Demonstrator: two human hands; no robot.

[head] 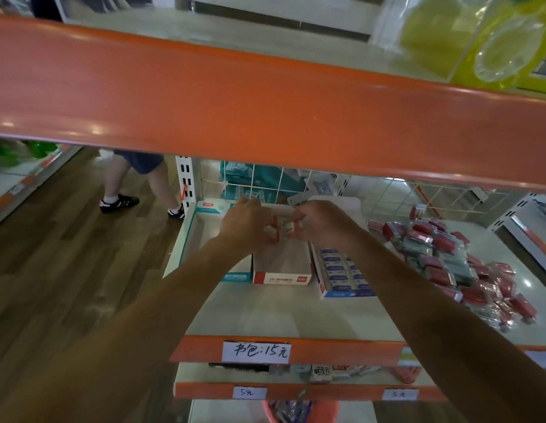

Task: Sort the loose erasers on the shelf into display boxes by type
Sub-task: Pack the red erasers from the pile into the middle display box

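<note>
Both of my hands reach over the back of a red-and-white display box on the shelf. My left hand and my right hand each pinch white erasers with red bands between them, just above the box's rear. A teal-edged display box stands to its left. A blue display box packed with blue-and-white erasers stands to its right. A heap of loose red and grey wrapped erasers lies on the shelf at the right.
An orange shelf rail crosses the view above my hands. The shelf's front edge carries a handwritten price tag. A wire grid back panel closes the shelf. A person's legs stand in the aisle at left.
</note>
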